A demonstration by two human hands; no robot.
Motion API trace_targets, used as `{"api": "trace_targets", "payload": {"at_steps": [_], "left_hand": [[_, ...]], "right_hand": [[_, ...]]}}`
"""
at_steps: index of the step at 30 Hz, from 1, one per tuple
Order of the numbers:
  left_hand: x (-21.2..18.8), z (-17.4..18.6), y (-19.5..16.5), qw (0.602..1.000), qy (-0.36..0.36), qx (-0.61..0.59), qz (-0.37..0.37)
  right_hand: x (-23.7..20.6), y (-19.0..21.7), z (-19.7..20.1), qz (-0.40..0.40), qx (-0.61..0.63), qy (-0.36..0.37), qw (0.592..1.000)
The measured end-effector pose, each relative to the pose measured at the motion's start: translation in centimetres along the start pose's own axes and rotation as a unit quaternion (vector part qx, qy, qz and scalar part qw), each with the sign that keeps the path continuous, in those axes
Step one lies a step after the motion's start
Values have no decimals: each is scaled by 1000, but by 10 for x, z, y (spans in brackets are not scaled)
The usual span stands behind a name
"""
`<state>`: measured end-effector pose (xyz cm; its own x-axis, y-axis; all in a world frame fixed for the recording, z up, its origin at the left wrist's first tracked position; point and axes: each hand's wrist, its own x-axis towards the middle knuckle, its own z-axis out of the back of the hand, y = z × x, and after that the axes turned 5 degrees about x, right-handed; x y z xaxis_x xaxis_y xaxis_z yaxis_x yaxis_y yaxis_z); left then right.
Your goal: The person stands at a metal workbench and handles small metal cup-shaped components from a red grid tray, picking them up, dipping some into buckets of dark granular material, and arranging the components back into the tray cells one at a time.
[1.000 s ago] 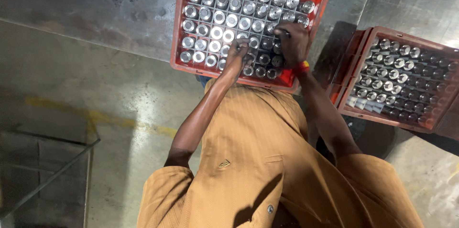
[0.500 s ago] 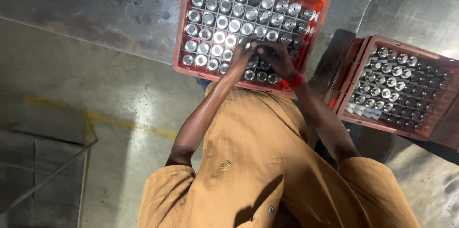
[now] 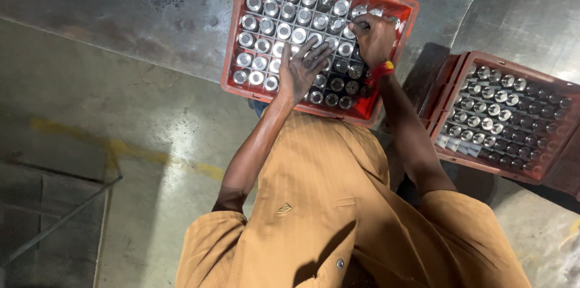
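Note:
A red plastic crate (image 3: 234, 52) sits in front of me, its grid filled with several shiny metal cylinders (image 3: 284, 10) standing upright. My left hand (image 3: 304, 69) lies flat on the cylinders in the crate's near middle, fingers spread and holding nothing. My right hand (image 3: 374, 37), with a red and yellow band at the wrist, is at the crate's far right. Its fingers are curled down and pinch the top of one cylinder. The cylinders under both hands are hidden.
A second red crate (image 3: 447, 92) with darker metal cylinders stands to the right, tilted toward me. Both rest on a grey metal surface (image 3: 151, 16). My brown shirt (image 3: 338, 215) fills the lower view. Concrete floor with a yellow line (image 3: 151, 155) lies at the left.
My right hand has moved from the crate's near right corner up to its far right rows. My left hand has slid a little farther into the crate and spread its fingers.

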<state>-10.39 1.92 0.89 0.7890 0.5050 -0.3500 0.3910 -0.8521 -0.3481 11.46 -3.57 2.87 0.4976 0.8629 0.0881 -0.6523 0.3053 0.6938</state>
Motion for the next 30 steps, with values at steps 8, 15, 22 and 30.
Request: {"api": "trace_targets", "payload": {"at_steps": [8, 15, 22, 30], "left_hand": [[16, -4, 12, 977, 143, -160, 16], [19, -3, 20, 982, 145, -102, 71], [-2, 6, 5, 1000, -3, 23, 9], [-28, 33, 5, 1000, -12, 17, -12]], "right_hand": [[-37, 22, -3, 94, 205, 71, 972], [-49, 23, -14, 133, 146, 82, 977], [0, -4, 10, 42, 26, -66, 997], [31, 5, 18, 25, -56, -12, 998]]}}
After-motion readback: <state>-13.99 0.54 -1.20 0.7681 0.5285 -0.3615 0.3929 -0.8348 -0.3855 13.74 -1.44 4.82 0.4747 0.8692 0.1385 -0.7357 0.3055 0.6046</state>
